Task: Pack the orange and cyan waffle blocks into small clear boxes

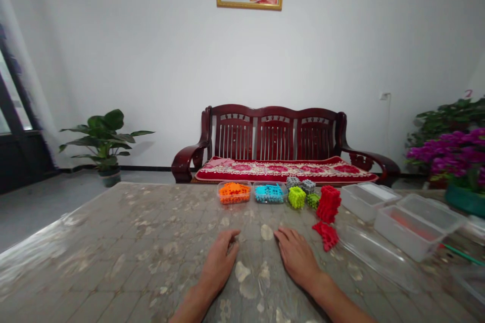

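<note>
My left hand [220, 258] rests on the patterned tablecloth [144, 252], its thumb a little apart from the fingers and nothing visible in it. Palm down to its right lies my right hand [297, 256], fingers stretched forward and holding nothing. Beyond the hands stand a clear tub of orange plastic pieces [234, 193] and another of blue pieces [269, 193]. Beside them are joined blocks in yellow-green [296, 197], dark green [313, 201] and grey [308, 185]. A tall red block stack [329, 204] and a smaller red piece [326, 235] are nearest my right hand.
At the right lie a clear lid [375, 255], a translucent box [409, 234] with something red inside, and another box [366, 201]. Purple flowers [450, 154] stand at the right edge. Past the table are a wooden bench [276, 133] and a potted plant [108, 136].
</note>
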A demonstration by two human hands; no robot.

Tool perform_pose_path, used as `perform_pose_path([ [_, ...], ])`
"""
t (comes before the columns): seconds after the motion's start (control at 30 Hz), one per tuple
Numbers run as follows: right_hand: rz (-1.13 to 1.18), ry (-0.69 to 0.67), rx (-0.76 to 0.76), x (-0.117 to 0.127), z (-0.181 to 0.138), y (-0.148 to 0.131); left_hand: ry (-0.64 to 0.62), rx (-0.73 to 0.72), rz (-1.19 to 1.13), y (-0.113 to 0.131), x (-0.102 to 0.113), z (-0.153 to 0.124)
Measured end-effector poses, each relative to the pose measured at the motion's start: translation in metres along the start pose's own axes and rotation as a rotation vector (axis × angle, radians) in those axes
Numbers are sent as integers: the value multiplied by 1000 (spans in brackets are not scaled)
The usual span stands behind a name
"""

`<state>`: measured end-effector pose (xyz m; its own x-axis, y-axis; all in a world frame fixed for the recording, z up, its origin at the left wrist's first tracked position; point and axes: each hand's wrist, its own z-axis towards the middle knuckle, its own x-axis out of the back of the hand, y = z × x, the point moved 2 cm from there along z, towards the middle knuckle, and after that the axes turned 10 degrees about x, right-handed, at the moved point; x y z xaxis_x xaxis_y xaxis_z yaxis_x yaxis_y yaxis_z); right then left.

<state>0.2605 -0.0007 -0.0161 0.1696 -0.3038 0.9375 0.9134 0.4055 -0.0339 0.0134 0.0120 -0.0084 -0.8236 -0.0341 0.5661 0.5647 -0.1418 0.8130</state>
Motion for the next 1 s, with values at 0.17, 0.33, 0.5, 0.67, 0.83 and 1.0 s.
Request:
perform_pose_path([
  [0.17, -13, -19, -40, 8, 2, -8, -5, -31, 382, 9, -6, -3],
  [0.33, -18, -17, -103, 12, 2, -8, 53, -67, 703, 19, -13, -10],
  [0.5, -43, -17, -189, 14, -2, -8, 97, -43, 770, 23, -16, -14],
  [0.67, -33, 4, -243, 18, -6, -9, 128, -3, 823, 26, -15, -20],
  [0.83, -12, 18, -274, 20, -6, -7, 142, 28, 855, 25, -15, -26],
  [1.0, 4, 25, -291, 18, -7, -4, 150, 36, 866, 22, -15, -26],
])
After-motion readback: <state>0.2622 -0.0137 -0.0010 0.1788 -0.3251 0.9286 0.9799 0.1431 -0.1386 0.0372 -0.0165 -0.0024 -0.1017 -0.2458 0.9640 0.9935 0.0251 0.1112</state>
